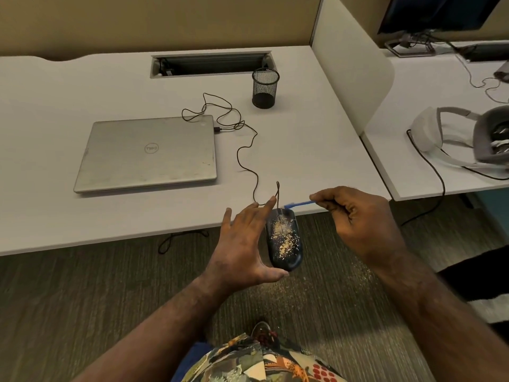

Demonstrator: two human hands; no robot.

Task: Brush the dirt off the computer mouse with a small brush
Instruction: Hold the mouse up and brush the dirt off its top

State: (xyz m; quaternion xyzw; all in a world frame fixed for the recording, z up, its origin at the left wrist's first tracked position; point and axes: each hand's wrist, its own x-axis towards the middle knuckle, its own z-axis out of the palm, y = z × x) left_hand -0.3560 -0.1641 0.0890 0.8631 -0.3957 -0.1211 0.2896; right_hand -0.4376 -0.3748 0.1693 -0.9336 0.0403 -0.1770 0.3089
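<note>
Right hand (358, 216), right of frame centre, is pinched on the handle of a small blue brush (300, 204); the bristle end points left and sits at the top right edge of the computer mouse (283, 239), touching or just short of it, which cannot be settled from this view. Left hand (245, 244), centre frame, grips the mouse edgewise, thumb under its near end and fingers (268, 208) spread along its left side, and holds it out in the air past the desk edge, above the carpet (110, 293).

Mouse top carries a dense scatter of tan grit (283, 235) across its middle and near half. Fine tan specks also lie on the carpet below and to the right. Judgement: brushing is at an early stage; most of the dirt is still to be removed.

The mouse cable (248, 150) runs up the frame across the desk (303, 139) to a closed silver laptop (148, 153) at centre left. A black mesh cup (265, 88) stands further up.
</note>
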